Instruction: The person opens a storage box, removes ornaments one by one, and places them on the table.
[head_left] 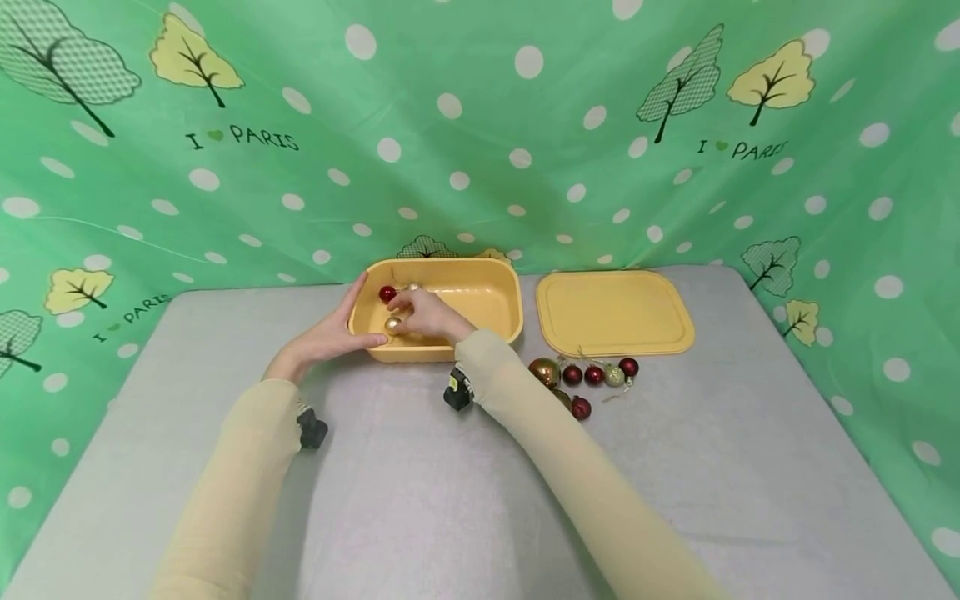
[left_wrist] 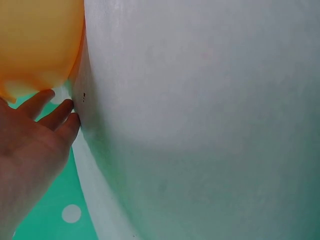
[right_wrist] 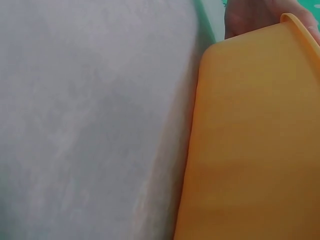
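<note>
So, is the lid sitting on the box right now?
No, the yellow lid lies flat on the table, to the right of the open box.

We see the left hand (head_left: 327, 335) on the left end of a yellow box (head_left: 487, 307), the right hand (head_left: 429, 315) inside at a gold bauble (head_left: 392, 325), near a red bauble (head_left: 387, 293); to the right we find a yellow lid (head_left: 615, 313), smaller baubles (head_left: 594, 376) just in front

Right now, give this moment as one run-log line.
left hand: touches yellow container; right hand: inside, near gold bauble; lid: off, alongside
</note>
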